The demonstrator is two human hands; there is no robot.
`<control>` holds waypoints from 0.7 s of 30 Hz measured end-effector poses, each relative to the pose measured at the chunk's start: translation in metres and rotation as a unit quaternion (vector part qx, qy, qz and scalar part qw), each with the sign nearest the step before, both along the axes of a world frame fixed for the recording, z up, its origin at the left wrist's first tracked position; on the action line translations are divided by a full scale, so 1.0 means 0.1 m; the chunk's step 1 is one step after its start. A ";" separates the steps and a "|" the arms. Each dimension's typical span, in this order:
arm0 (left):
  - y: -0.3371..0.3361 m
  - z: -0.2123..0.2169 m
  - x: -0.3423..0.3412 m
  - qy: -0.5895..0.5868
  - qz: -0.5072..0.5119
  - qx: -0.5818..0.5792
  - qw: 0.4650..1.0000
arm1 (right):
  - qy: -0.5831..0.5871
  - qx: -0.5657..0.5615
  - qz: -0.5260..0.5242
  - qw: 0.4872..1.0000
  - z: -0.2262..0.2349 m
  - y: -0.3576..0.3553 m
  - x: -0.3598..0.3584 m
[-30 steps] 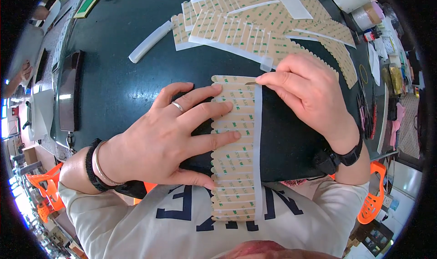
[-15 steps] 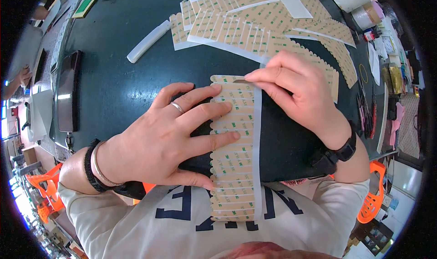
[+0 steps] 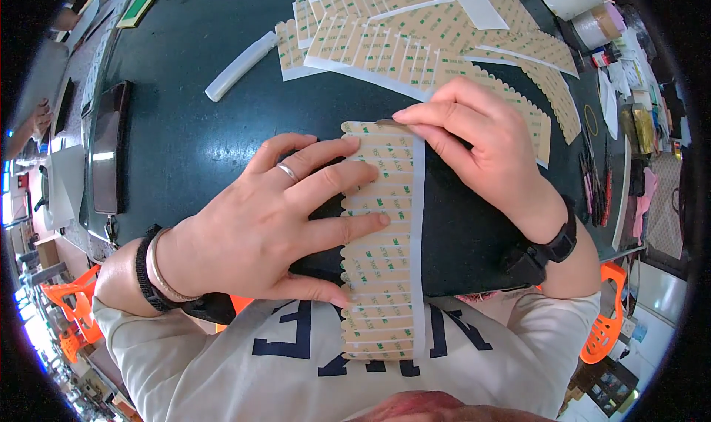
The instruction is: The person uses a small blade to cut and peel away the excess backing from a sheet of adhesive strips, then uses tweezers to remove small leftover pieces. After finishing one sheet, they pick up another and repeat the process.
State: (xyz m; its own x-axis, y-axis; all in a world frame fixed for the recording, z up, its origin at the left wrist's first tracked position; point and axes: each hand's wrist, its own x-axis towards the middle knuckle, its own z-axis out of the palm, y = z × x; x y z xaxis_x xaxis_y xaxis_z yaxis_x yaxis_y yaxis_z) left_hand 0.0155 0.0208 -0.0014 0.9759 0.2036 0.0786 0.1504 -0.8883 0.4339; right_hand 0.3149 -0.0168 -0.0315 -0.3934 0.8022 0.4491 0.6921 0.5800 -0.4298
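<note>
A long sheet of tan adhesive strips (image 3: 379, 274) with green print lies upright in front of me. Its left edge is scalloped and a white backing margin runs down its right side. The near end hangs past the table edge over my shirt. My left hand (image 3: 274, 214) lies on it with fingers spread, the tips pressing its left part. At the sheet's far end my right hand (image 3: 478, 144) pinches a thin, dark, blade-like piece (image 3: 386, 122) between thumb and forefinger. The piece meets the top strip; its exact kind I cannot make out.
More tan adhesive sheets (image 3: 385, 55) are piled at the back right. A rolled white sheet (image 3: 241, 66) lies left of them. A dark phone-like case (image 3: 111, 151) rests at the left. Pens and tools (image 3: 596, 181) lie at the right edge. Another person's hand (image 3: 41, 118) shows far left.
My right hand has shifted slightly left and away from me, and the dark piece now sits at the sheet's far edge. My left hand stays in place.
</note>
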 end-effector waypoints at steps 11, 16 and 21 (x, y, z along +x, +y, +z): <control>0.01 0.00 0.01 0.006 -0.006 0.007 1.000 | 0.001 0.005 -0.008 1.000 -0.03 0.02 -0.01; 0.00 0.00 0.00 0.007 -0.006 0.013 1.000 | -0.004 0.013 -0.003 1.000 -0.02 0.02 -0.01; 0.01 0.00 0.01 0.009 -0.007 0.015 1.000 | -0.016 0.017 -0.002 1.000 -0.01 0.02 0.00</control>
